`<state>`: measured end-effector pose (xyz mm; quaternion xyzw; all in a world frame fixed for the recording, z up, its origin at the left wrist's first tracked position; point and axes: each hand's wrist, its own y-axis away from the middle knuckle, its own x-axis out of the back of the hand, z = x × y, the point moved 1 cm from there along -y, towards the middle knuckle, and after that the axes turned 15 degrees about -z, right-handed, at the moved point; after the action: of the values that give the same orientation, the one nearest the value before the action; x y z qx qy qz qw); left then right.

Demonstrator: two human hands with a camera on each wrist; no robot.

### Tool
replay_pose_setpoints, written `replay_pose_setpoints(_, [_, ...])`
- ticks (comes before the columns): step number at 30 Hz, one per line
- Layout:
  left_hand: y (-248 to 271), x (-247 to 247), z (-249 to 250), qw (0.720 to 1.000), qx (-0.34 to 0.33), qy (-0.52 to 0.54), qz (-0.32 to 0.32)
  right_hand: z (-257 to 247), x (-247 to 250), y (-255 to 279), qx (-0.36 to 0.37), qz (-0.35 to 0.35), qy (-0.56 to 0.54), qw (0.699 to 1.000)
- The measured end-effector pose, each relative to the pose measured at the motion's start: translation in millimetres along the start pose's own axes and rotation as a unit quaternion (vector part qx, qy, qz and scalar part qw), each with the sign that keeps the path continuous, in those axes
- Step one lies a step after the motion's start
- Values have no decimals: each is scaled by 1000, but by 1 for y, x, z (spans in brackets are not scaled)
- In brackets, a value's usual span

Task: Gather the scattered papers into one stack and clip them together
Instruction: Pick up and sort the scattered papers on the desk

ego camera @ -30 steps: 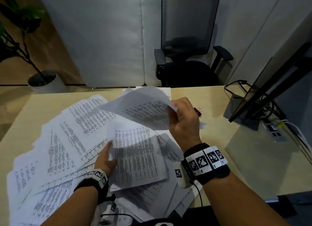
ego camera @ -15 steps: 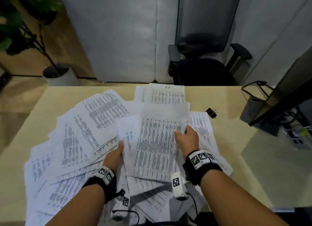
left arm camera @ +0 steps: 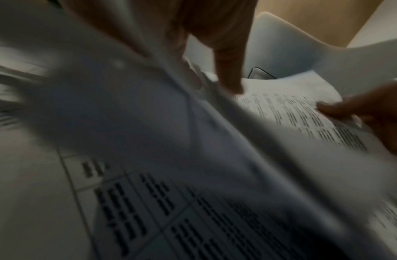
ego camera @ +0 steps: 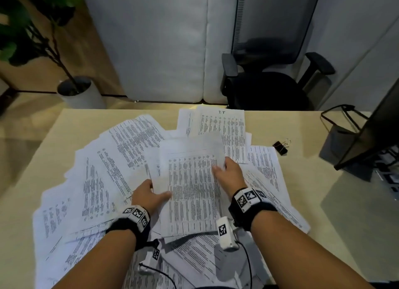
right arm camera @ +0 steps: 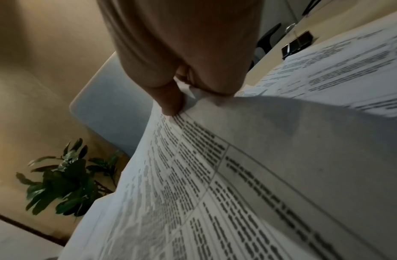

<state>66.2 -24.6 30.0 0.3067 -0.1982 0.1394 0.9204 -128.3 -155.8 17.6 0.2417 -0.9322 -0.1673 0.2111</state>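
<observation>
Printed sheets [ego camera: 97, 180] lie fanned out across the pale wooden desk [ego camera: 349, 213]. In the middle a small stack of sheets [ego camera: 194, 191] is held between both hands, slightly raised over the pile. My left hand [ego camera: 155, 191] grips its left edge, thumb on top [left arm camera: 228, 77]. My right hand [ego camera: 222, 170] pinches its right edge near the far corner, thumb pressed on the print [right arm camera: 171, 103]. A black binder clip [ego camera: 280, 147] lies on bare desk to the right of the papers, also visible in the right wrist view [right arm camera: 297, 44].
A dark monitor [ego camera: 380, 126] and its stand with cables fill the right end of the desk. A black office chair [ego camera: 269, 81] stands behind the far edge by a grey partition. A potted plant [ego camera: 79, 92] is on the floor at the far left.
The sheet my right hand held up a second ago now lies on top of the stack. Both hands have closed in on the stack's two sides.
</observation>
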Motion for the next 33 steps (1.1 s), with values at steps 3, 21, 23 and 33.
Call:
replay_pose_setpoints(3, [-6, 8, -3, 999, -33, -26, 10, -4, 10, -15, 6, 44, 13, 999])
replay_pose_setpoints(21, [-24, 21, -45, 998, 37, -12, 57, 14, 62, -104, -200, 80, 127, 968])
replay_pose_setpoints(23, [-24, 21, -45, 997, 37, -12, 59, 16, 61, -108, -176, 70, 143, 972])
replay_pose_setpoints(33, [-21, 22, -43, 999, 27, -12, 41, -15, 75, -66, 55, 281, 120, 951])
